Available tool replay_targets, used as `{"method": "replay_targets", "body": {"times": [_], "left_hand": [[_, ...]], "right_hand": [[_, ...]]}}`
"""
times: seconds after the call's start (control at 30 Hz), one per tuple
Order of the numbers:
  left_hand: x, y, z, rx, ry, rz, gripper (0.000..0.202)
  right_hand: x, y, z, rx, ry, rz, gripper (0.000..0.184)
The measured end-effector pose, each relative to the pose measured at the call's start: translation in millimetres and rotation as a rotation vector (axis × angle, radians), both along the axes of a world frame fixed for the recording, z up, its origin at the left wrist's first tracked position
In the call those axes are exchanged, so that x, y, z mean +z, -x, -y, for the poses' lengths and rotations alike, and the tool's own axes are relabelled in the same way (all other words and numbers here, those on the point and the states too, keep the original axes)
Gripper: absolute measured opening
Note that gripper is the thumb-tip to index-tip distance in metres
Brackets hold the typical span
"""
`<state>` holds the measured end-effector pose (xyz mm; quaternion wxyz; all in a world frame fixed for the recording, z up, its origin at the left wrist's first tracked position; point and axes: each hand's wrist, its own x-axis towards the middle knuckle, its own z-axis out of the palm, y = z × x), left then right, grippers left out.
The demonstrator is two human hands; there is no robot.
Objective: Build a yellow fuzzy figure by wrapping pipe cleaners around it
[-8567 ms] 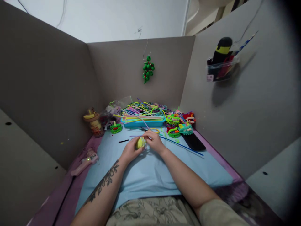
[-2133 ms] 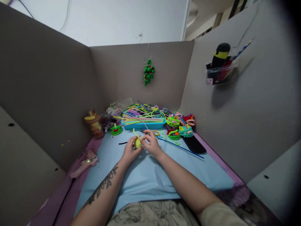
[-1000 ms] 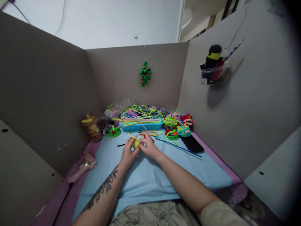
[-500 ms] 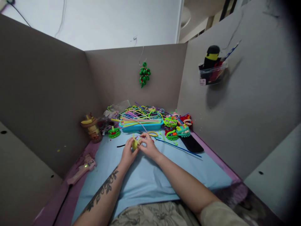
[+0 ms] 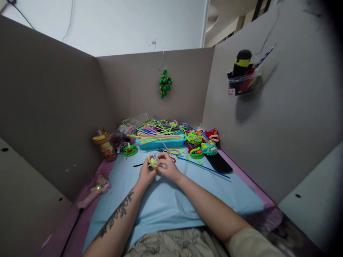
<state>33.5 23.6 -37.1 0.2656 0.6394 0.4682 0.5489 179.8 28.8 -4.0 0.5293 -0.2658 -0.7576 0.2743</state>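
Between my hands, above the light blue cloth, is a small pale yellow pipe-cleaner piece, with a bit of purple at its top. My left hand is closed on its left side. From the right, my right hand pinches it with thumb and fingers. Its exact shape is partly hidden by the fingers. Just beyond my right hand lie a yellow pipe-cleaner loop and something red. A long blue pipe cleaner stretches to the right, and a short black one lies to the left.
A blue tray heaped with pipe cleaners stands at the back. Finished-looking fuzzy figures and a black phone-like slab are on the right. At left are a green figure, a brown cup and a pink glue gun.
The yellow piece has been turned between my fingers, so more of its face and a purple bit now show. My hands stay in nearly the same place.
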Motion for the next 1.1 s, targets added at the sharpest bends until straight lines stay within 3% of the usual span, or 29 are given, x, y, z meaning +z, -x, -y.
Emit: {"method": "replay_targets", "body": {"times": [0.33, 0.57, 0.7, 0.9, 1.1], "left_hand": [[5.4, 2, 6, 0.029, -0.005, -0.102, 0.052], [16.5, -1, 12, 0.000, -0.015, -0.200, 0.049], [20.8, -1, 15, -0.036, -0.062, -0.271, 0.042], [16.9, 1, 14, -0.050, -0.117, -0.311, 0.048], [10.9, 3, 12, 0.055, -0.075, -0.359, 0.053]], "right_hand": [[3.2, -9, -7, -0.156, -0.038, -0.009, 0.008], [-0.5, -18, -12, -0.172, -0.294, 0.145, 0.041], [-2.0, -21, -14, -0.161, -0.402, 0.304, 0.049], [-2.0, -21, -15, -0.133, -0.401, 0.332, 0.035], [0.2, -21, -13, -0.087, -0.330, 0.213, 0.030]]}}
